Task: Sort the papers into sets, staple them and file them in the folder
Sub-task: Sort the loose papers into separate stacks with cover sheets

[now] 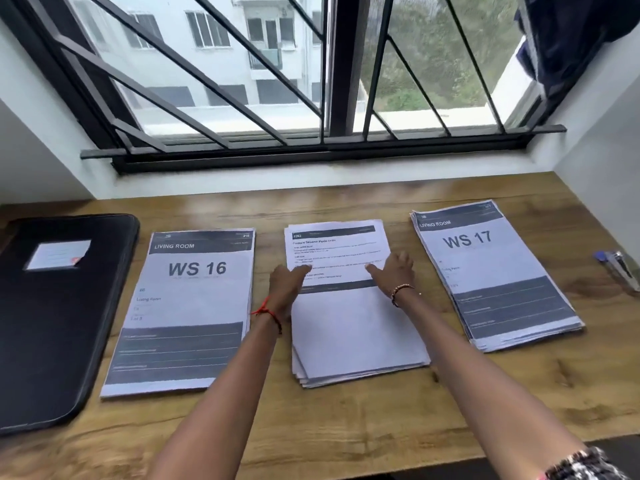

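Three paper stacks lie on the wooden desk (pixel 346 427). The left stack (pixel 183 317) has a cover reading WS 16. A cover marked WS 17 tops the right stack (pixel 495 275). Between them lies an uneven middle stack (pixel 349 327) with a text page on top. My left hand (pixel 287 289) rests flat on the middle stack's left edge, fingers straight. My right hand (pixel 394 268) touches the same top page further right with extended fingers. A black zip folder (pixel 59 327) with a white label lies at the far left. A stapler (pixel 620 268) sits at the right edge.
A barred window (pixel 311 81) and its white sill run behind the desk. White walls close in both sides. A dark cloth (pixel 575 36) hangs at the upper right. Bare wood shows along the desk's front edge.
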Demonstrator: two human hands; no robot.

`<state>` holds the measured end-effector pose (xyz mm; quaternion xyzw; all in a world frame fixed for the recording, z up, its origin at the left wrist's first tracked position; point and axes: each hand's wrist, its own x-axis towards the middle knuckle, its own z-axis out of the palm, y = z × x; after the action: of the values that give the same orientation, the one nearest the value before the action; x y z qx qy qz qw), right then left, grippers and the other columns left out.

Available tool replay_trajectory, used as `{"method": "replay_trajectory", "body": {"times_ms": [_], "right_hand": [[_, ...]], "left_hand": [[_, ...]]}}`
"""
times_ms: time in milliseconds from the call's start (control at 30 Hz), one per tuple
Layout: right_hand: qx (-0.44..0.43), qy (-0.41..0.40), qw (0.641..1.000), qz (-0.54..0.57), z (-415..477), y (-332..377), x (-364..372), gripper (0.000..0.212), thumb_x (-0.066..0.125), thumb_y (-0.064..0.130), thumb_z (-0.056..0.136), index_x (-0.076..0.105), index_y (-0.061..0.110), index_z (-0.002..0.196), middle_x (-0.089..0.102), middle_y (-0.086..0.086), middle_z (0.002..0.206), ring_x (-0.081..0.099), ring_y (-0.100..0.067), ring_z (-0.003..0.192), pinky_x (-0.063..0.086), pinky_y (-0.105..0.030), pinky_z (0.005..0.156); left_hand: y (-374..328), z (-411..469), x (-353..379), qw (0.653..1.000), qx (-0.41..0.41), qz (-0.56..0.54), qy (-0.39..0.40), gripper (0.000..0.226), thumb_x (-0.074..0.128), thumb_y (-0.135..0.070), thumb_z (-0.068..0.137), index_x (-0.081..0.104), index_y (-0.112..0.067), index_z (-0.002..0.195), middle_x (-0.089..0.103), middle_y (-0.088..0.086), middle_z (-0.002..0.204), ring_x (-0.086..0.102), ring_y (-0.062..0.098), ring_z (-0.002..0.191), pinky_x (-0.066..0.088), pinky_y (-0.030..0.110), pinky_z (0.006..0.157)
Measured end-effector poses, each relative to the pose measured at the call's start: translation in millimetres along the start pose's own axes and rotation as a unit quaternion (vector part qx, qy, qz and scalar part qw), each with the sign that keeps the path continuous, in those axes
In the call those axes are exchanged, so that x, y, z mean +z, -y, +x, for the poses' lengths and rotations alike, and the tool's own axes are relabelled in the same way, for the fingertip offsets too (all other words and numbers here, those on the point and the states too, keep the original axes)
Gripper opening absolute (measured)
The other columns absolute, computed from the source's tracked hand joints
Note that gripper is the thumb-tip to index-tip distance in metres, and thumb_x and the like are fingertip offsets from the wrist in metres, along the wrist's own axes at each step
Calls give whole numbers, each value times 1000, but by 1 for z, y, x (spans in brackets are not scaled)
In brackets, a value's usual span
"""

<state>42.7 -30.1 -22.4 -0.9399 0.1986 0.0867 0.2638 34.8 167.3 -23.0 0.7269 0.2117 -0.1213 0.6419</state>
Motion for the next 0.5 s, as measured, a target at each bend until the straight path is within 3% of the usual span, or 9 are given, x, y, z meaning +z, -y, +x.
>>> {"method": "replay_trajectory", "body": {"times_ms": [167,267,333,433,500], "right_hand": [[15,-3,993,114,12,-7,0,43,60,26,86,54,-7,114,47,-21,126,42,-33,121,37,-32,95],[39,-10,976,212,16,-5,-5,32,68,11,78,61,-11,100,62,-17,103,57,-28,97,46,-22,66],[57,9,958,282,18,-3,-11,29,71,2,73,63,-9,98,64,-11,99,56,-21,84,42,-19,52],[45,28,931,360,19,3,-21,32,69,-10,69,63,-6,100,65,-14,99,58,-21,83,49,-30,70],[-3,10,917,398,16,13,-31,32,61,-14,71,60,-4,101,65,-16,98,59,-23,83,51,-29,69]], "left_hand": [[6,2,-3,1000,18,5,6,37,56,7,82,54,0,118,64,14,112,60,23,93,50,31,77],[5,1,0,999,27,-22,-3,51,52,11,75,47,2,124,60,18,118,58,23,94,49,25,71],[1,0,1,998,34,-44,-5,51,51,11,76,44,2,125,57,17,119,57,24,96,50,24,70],[-10,-5,3,995,87,-46,-10,45,46,16,81,48,0,123,56,12,117,56,21,97,52,16,67],[-20,-8,3,989,138,-51,-14,41,48,14,82,50,0,121,56,11,118,57,15,95,52,15,70]]}}
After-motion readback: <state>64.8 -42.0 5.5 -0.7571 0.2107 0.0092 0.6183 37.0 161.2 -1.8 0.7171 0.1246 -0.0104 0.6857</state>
